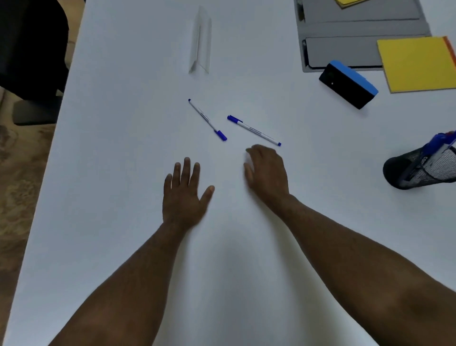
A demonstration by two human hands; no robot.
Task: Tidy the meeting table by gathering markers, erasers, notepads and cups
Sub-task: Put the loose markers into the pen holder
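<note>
Two white markers with blue caps lie on the white table [123, 173]: one marker [207, 119] to the left, the other marker [254, 131] to the right. My left hand [183, 195] rests flat, fingers spread, a little short of them. My right hand [267, 173] hovers with loosely curled fingers just below the right marker's tip, holding nothing. A blue and black eraser [349, 84] lies at the upper right beside a yellow notepad [417, 64]. A black mesh pen cup [422, 168] with blue markers inside stands at the right edge.
A clear plastic sign stand [201, 42] lies at the top centre. A grey folio [357, 34] sits at the upper right with another yellow pad [350, 3] on it. A dark chair [32, 49] stands off the table's left edge.
</note>
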